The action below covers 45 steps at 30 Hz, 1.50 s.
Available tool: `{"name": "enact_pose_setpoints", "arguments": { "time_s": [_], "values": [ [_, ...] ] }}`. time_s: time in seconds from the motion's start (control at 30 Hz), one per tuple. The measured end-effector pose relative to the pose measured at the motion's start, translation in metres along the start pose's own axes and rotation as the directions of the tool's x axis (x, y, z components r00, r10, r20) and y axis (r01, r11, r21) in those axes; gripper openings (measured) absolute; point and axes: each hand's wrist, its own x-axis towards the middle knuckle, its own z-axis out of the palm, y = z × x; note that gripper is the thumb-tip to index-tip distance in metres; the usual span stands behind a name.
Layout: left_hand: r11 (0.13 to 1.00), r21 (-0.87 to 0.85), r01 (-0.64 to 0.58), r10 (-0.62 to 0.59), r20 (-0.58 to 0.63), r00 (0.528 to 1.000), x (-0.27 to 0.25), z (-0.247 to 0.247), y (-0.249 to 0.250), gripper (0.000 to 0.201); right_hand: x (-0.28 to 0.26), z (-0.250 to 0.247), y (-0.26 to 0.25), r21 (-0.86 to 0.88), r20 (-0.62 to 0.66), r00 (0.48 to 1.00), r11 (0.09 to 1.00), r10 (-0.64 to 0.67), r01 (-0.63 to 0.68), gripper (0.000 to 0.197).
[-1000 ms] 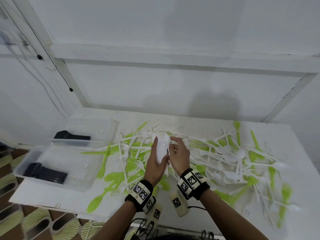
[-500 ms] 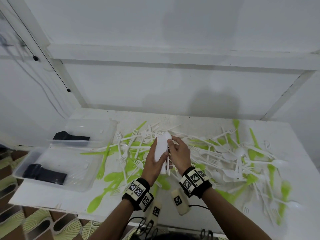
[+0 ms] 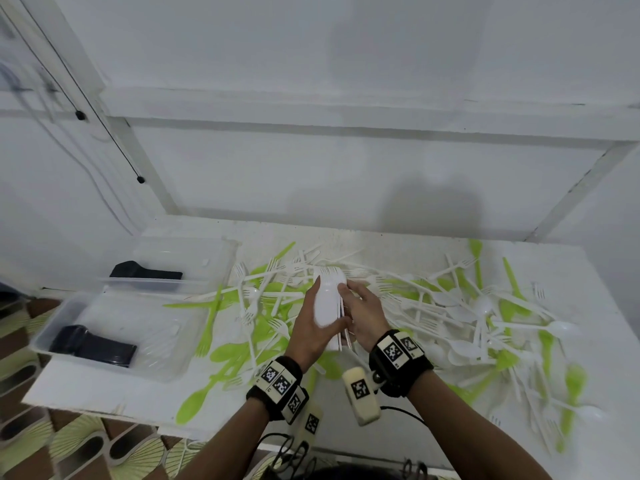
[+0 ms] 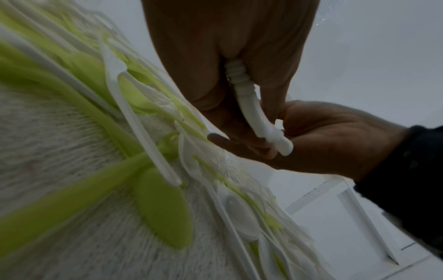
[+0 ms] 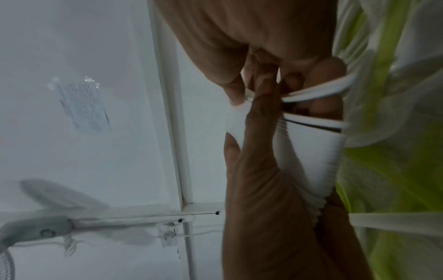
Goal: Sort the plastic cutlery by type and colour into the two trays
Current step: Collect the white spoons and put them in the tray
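Observation:
A nested stack of white spoons [image 3: 328,303] [image 4: 254,113] [image 5: 311,157] stands between both hands above the cutlery pile. My left hand [image 3: 313,327] grips the stack from its left side. My right hand [image 3: 362,311] holds its right side, fingers curled round the handles. White and green forks and spoons [image 3: 450,306] lie scattered over the white table [image 3: 588,271]. Two clear trays [image 3: 121,327] [image 3: 180,261] stand at the left, each with a black cutlery stack [image 3: 93,346] [image 3: 145,271] inside.
The table's near edge [image 3: 104,407] runs just below the trays, with patterned floor [image 3: 69,445] beyond it. A white wall [image 3: 311,168] closes off the back. A cable [image 3: 398,410] hangs near my right wrist. A fan [image 5: 36,227] shows in the right wrist view.
Both hands with the white spoon stack have drifted slightly toward me and a little left. The grip is unchanged.

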Motion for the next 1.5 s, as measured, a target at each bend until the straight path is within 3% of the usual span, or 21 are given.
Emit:
{"name": "enact_pose_setpoints", "arguments": {
  "time_s": [0.13, 0.23, 0.33, 0.4, 0.5, 0.57, 0.73, 0.97, 1.03, 1.1, 1.2, 1.3, 1.4, 1.5],
  "values": [
    [1.0, 0.012, -0.018, 0.017, 0.098, 0.995, -0.005, 0.0, 0.004, 0.09, -0.009, 0.001, -0.006, -0.068, 0.049, 0.997, 0.997, 0.051, -0.048, 0.046],
    [0.997, -0.031, -0.07, 0.074, 0.153, 0.985, -0.014, 0.009, 0.022, 0.08, -0.007, 0.006, -0.007, -0.297, 0.073, 0.997, 0.955, 0.04, -0.016, 0.106],
    [0.994, -0.05, -0.093, 0.099, 0.156, 0.983, -0.014, 0.014, 0.02, 0.063, 0.001, 0.004, -0.014, -0.291, 0.04, 0.999, 0.957, 0.023, -0.011, 0.119],
    [0.995, -0.015, -0.098, 0.099, 0.162, 0.982, -0.011, 0.014, 0.012, 0.054, 0.002, 0.003, -0.021, -0.239, 0.019, 0.998, 0.97, 0.053, -0.047, 0.115],
    [0.987, 0.082, -0.137, 0.129, 0.095, 0.987, -0.014, 0.02, 0.025, 0.065, 0.002, 0.003, -0.028, -0.175, -0.003, 1.0, 0.985, -0.004, 0.003, 0.084],
    [0.973, 0.165, -0.162, 0.154, 0.058, 0.986, -0.017, 0.026, 0.028, 0.076, 0.003, 0.001, -0.035, -0.167, -0.005, 0.999, 0.985, -0.049, 0.048, 0.089],
    [0.961, 0.245, -0.127, 0.132, -0.006, 0.991, -0.014, 0.025, 0.017, 0.078, 0.001, 0.005, -0.046, -0.28, 0.135, 0.99, 0.956, -0.049, 0.086, 0.084],
    [0.976, 0.189, -0.107, 0.129, -0.107, 0.986, -0.016, 0.011, 0.031, 0.063, -0.02, 0.024, -0.03, -0.444, 0.306, 0.943, 0.856, -0.133, 0.265, 0.054],
    [0.978, 0.192, -0.085, 0.108, -0.113, 0.988, -0.025, 0.007, 0.031, 0.049, -0.023, 0.025, -0.03, -0.452, 0.319, 0.941, 0.854, -0.114, 0.257, 0.053],
    [0.978, 0.198, -0.064, 0.09, -0.129, 0.988, -0.032, 0.003, 0.027, 0.047, -0.024, 0.028, -0.029, -0.439, 0.312, 0.946, 0.869, -0.089, 0.227, 0.054],
    [0.971, 0.234, -0.049, 0.08, -0.125, 0.989, -0.04, -0.002, 0.022, 0.07, -0.023, 0.039, -0.025, -0.446, 0.282, 0.957, 0.874, -0.067, 0.192, 0.061],
    [0.971, 0.227, -0.069, 0.09, -0.085, 0.992, -0.05, -0.015, 0.021, 0.078, -0.025, 0.055, -0.021, -0.491, 0.303, 0.949, 0.839, -0.09, 0.236, 0.06],
    [0.954, 0.297, -0.035, 0.029, 0.023, 0.999, -0.06, -0.053, 0.017, 0.085, -0.025, 0.076, -0.024, -0.511, 0.349, 0.929, 0.807, -0.122, 0.298, 0.061],
    [0.928, 0.373, -0.023, 0.04, -0.038, 0.998, -0.073, -0.118, 0.004, 0.067, -0.021, 0.11, -0.029, -0.537, 0.379, 0.908, 0.758, -0.176, 0.371, 0.065]
  ]
}}
